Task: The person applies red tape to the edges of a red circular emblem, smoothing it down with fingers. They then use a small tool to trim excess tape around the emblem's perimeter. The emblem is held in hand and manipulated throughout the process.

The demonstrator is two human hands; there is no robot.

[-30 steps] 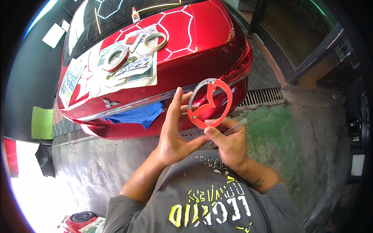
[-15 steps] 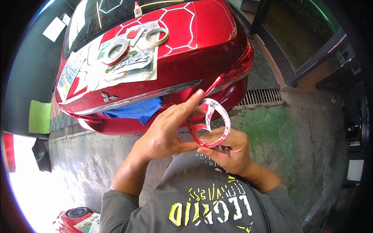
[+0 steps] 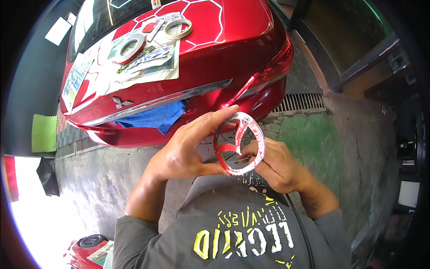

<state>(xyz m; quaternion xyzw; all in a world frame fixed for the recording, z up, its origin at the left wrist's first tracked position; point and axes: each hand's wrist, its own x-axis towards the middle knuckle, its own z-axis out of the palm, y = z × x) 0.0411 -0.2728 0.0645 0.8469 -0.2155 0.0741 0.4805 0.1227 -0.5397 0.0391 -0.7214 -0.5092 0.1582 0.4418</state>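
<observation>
A round car emblem (image 3: pixel 260 134), ring-shaped with inner prongs and covered in red and white adhesive tape, stands in front of my chest. My left hand (image 3: pixel 184 150) holds it by its left side, thumb below and index finger along the top. My right hand (image 3: pixel 280 166) is closed at the emblem's lower right. Between its fingers is a thin metal tool (image 3: pixel 243 160) whose tip reaches into the ring's opening; its exact kind is too small to tell.
Ahead stands a red car (image 3: pixel 215 67). Newspaper (image 3: pixel 156 74) on its trunk carries a red-and-white tape roll (image 3: pixel 117 56) and a beige tape roll (image 3: pixel 190 28). A blue cloth (image 3: pixel 154 117) hangs at the bumper. Behind it runs a floor grate (image 3: pixel 300 102).
My right hand has moved slightly right, and the thin tool now shows inside the ring. The emblem has turned a little; my left hand keeps its hold.
</observation>
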